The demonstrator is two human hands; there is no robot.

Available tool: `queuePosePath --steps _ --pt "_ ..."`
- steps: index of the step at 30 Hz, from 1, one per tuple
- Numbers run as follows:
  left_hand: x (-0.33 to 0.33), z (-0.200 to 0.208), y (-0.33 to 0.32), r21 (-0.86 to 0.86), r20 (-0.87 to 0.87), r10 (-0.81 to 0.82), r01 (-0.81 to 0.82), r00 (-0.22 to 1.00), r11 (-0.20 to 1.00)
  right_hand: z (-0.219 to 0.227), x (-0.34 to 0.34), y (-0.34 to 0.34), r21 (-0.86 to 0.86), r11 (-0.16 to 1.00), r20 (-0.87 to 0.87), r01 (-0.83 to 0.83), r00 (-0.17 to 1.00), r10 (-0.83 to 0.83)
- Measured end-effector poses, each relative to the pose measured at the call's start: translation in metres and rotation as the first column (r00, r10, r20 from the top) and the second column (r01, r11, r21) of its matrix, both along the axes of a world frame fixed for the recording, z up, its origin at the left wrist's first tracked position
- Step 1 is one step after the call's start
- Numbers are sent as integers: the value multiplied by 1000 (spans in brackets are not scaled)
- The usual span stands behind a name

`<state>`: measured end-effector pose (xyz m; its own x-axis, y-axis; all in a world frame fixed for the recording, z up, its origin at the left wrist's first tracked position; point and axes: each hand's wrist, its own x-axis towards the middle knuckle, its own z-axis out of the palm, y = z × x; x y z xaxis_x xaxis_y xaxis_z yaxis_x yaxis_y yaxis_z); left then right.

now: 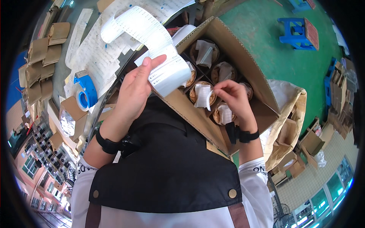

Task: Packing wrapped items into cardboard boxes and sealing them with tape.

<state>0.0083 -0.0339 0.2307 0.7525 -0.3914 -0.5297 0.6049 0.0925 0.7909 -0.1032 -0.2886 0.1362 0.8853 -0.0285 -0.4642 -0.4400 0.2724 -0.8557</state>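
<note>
My left hand (135, 85) is closed on a long curling strip of white printed labels (167, 72), its thumb pressed along the edge. The strip's far end loops out over the table. My right hand (234, 95) reaches into an open cardboard carton (243, 49), thumb and fingertips pinched together. The fingertips are right beside a white translucent packet (203, 95) lying on a round, brown-paper-wrapped item. Whatever is in the pinch is too small to make out. Several similar round items stand in the carton's divided cells, each topped with a white packet (205, 52).
On the table at left lie paper sheets (95, 57) and a blue tape dispenser (86, 91). Stacked folded cardboard (42, 64) sits further left. A large brown paper sack (292, 125) stands right of the carton. Behind it, a blue stool (300, 34) stands on the green floor.
</note>
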Motion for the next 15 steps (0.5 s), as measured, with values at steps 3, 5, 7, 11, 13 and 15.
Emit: queuePosePath --steps 3,5,7,11,13,15 --pt "4 6 0 8 2 8 -8 1000 1000 -60 -19 0 -488 666 -266 -565 823 503" --pt "5 3 4 18 16 18 -18 1000 1000 -87 -29 17 -748 503 -181 -434 861 475" --pt "4 -1 8 3 3 32 -32 999 999 -88 -35 28 -803 523 -110 -287 933 342" --pt "-2 -3 11 42 8 11 -11 1000 999 -74 -41 33 -876 468 0 -115 971 239" --pt "-6 -5 4 -94 -38 66 -70 997 993 -81 -47 38 -799 326 -324 -505 819 474" --pt "-9 -4 -7 -186 -194 40 -77 980 980 -76 -39 41 -810 351 -346 -469 867 358"
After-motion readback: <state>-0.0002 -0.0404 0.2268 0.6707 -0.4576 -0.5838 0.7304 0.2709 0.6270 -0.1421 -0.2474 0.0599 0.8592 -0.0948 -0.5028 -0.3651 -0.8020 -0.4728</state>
